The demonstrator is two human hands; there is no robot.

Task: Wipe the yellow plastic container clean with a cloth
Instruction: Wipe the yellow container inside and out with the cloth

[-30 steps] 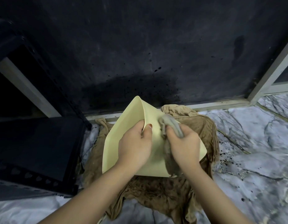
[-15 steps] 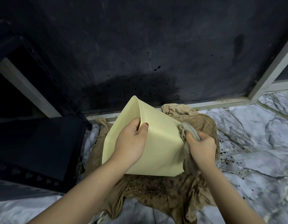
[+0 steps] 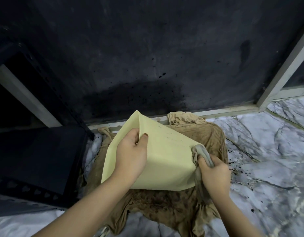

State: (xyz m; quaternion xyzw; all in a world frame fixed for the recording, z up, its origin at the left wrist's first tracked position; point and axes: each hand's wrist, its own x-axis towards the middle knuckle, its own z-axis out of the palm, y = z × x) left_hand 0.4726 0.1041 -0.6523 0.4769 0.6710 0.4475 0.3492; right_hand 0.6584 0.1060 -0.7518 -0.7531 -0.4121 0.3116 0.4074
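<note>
The left hand clamps its grip over the tilted yellow container to steady it, while the right hand, fist closed on the grey cloth, wipes its right corner.

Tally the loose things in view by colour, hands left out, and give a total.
Yellow: 1, the plastic container
Grey: 1, the wiping cloth
Brown: 1, the stained cloth spread on the floor
Total: 3
</note>
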